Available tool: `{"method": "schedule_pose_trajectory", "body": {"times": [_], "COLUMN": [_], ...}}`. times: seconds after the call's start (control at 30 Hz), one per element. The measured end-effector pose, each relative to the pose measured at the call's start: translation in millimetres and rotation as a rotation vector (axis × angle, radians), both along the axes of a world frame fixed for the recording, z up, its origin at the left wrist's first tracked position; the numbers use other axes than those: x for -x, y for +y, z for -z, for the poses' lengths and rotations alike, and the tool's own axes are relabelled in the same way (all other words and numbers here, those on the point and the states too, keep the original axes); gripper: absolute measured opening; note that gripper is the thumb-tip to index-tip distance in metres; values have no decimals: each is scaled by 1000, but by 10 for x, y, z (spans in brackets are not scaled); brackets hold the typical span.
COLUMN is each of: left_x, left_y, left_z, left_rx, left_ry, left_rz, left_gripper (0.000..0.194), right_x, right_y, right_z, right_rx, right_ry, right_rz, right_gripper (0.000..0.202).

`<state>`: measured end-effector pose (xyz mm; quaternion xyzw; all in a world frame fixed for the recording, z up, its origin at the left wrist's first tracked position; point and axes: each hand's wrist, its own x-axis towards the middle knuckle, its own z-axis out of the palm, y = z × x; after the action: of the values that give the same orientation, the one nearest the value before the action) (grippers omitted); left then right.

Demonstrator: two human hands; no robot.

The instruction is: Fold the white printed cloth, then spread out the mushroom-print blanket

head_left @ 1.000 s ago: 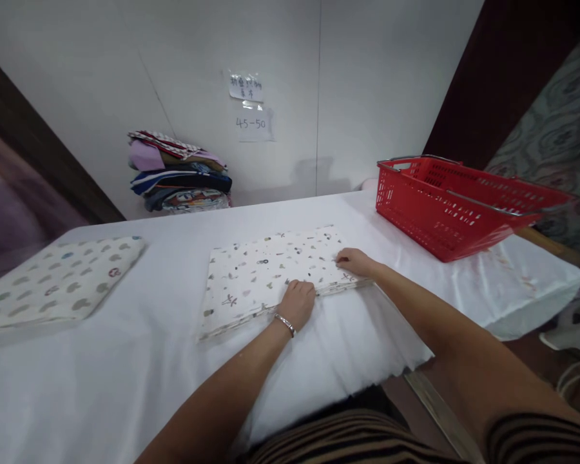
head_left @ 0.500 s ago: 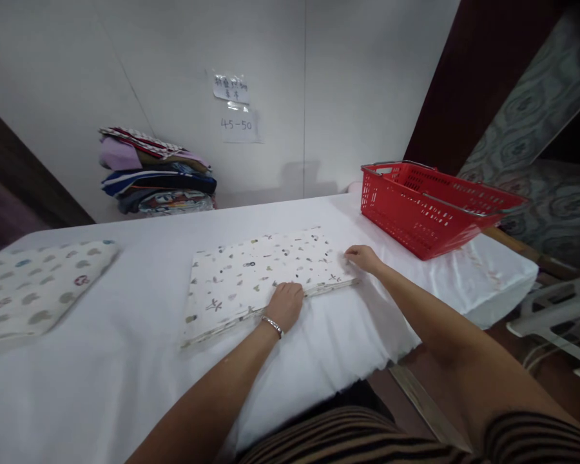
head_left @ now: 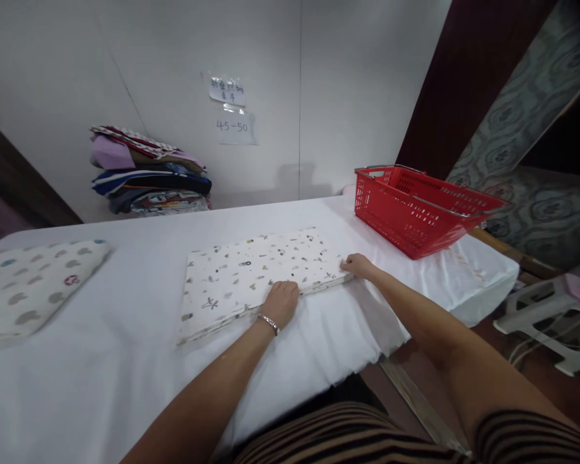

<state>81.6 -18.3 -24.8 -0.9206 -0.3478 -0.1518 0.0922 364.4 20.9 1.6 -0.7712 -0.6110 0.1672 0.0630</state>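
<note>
A white folded cloth (head_left: 251, 274) with small printed figures lies flat on the table in front of me, its layers showing along the near edge. My left hand (head_left: 281, 303) is at the middle of that near edge, fingers together and bent over it; the thumb is hidden. At the right end, my right hand (head_left: 358, 265) pinches the cloth's corner between thumb and fingers. A bracelet circles my left wrist.
Another folded cloth (head_left: 33, 283) with larger prints lies at the left. A red basket (head_left: 415, 222) stands at the back right. Behind the table's white cover (head_left: 140, 270) is a pile of folded fabrics (head_left: 149, 174). Paper signs (head_left: 234, 125) hang on the wall. A white stool (head_left: 546, 322) stands at the right.
The view has shifted slightly, so everything sits a little further left. My right hand has closed more tightly at the cloth's right corner. The left hand stays at the near edge.
</note>
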Motion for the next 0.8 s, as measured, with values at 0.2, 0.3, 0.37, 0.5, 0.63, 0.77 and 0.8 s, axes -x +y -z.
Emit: {"method": "schedule_pose_trajectory", "body": {"times": [0.2, 0.3, 0.37, 0.5, 0.63, 0.77, 0.8], "left_x": [6, 6, -1, -20, -30, -38, -41], "left_y": [-23, -23, -20, -22, -35, -39, -38], "left_z": [-16, -3, 11, 33, 41, 53, 58], "left_rx": [-19, -30, -16, 21, 35, 50, 52], "left_ry": [1, -16, -10, 12, 11, 30, 32], "left_rz": [14, 24, 23, 1, 0, -22, -29], "left_gripper": [19, 19, 20, 19, 17, 17, 17], "right_x": [-5, 104, 230, 464, 583, 790, 858], "right_y": [-94, -224, -315, -441, -502, -577, -594], "right_z": [-10, -67, -66, 67, 155, 90, 80], "right_rx": [-66, -174, -369, -584, -583, -573, -555], "right_ry": [-100, -145, -149, 20, 102, 22, 5], "right_rz": [-33, -57, -184, -697, -788, -854, -878], "right_gripper": [24, 27, 26, 23, 25, 28, 29]}}
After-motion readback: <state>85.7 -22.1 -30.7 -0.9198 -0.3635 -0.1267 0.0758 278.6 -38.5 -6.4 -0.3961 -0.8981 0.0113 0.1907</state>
